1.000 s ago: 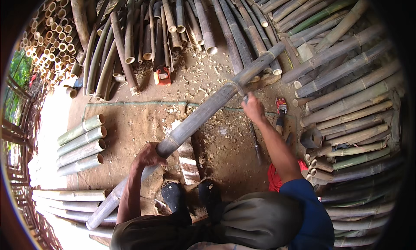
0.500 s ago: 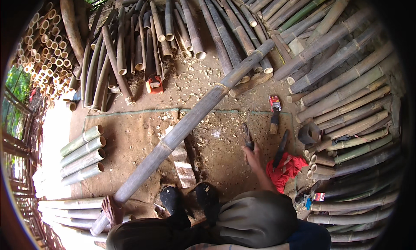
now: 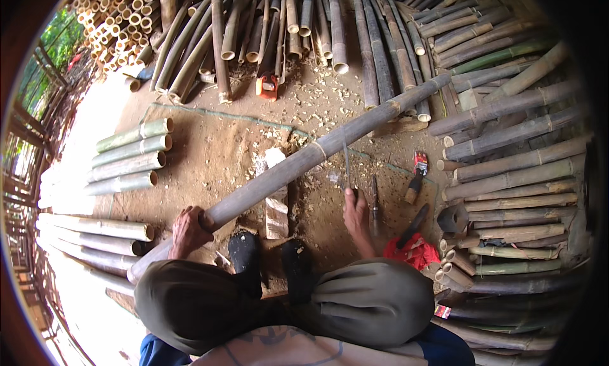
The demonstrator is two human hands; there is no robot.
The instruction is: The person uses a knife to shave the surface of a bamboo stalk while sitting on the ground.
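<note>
A long grey-brown bamboo pole point(image 3: 279, 170) slants from lower left to upper right. My left hand point(image 3: 190, 231) is wrapped round its near end, beside my left knee. Closed round a handle, my right hand point(image 3: 356, 215) holds a knife with a long thin blade point(image 3: 347, 163). The blade points away from me, and its tip overlaps the pole in view; whether they touch I cannot tell. Under the pole's middle lies a pale, chipped wooden block point(image 3: 276, 217). A slim dark tool point(image 3: 374, 206) lies on the ground just right of my right hand.
At right are a red cloth point(image 3: 413, 252) with a dark blade, a wooden-handled tool point(image 3: 413, 191) and stacked bamboo point(image 3: 514, 204). Cut green lengths point(image 3: 133, 145) lie left. An orange-handled saw point(image 3: 267, 86) rests before the far poles. Wood chips litter the ground.
My right hand has lifted the knife from beside the slim tool and raised its blade toward the pole. My left hand has shifted along the pole, and the view has tilted.
</note>
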